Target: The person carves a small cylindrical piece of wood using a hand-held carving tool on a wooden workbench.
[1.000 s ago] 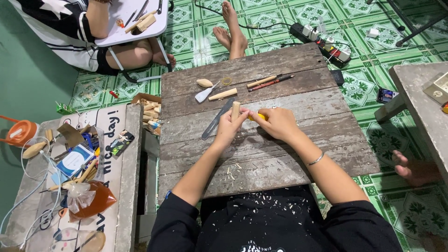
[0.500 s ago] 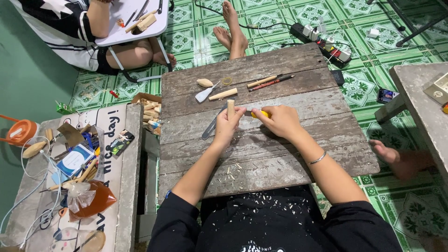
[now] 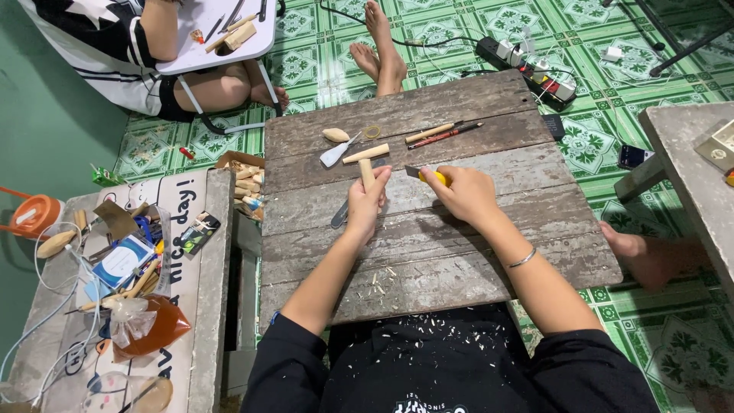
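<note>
The left hand [image 3: 367, 200] is closed around a short wooden stick [image 3: 367, 173], holding it upright above the middle of the board table [image 3: 474, 252], its top end clear of the fingers. The right hand [image 3: 465, 193] is closed on a yellow-handled knife [image 3: 425, 175], whose blade points left toward the stick but does not touch it.

Judging by the pale shavings [image 3: 382, 279] scattered near the table's near edge and on the person's black apron [image 3: 428, 359], a fair amount of wood has been cut away already. The stick looks like a plain round peg, light in colour and smooth, with no finished shape to be seen, so most of the shaping seems left to do.

Toward the far edge lie a carved oval piece [image 3: 336, 135], a small spoon-like blank [image 3: 336, 153], another peg [image 3: 365, 154], a rubber band [image 3: 372, 131] and two pencils [image 3: 443, 134]. A dark blade [image 3: 340, 216] lies flat just left of the left hand. Off the table's far left corner stands a box of wood blanks [image 3: 246, 177].

Another person [image 3: 153, 53] sits on the floor beyond the far left corner at a small white table.
</note>
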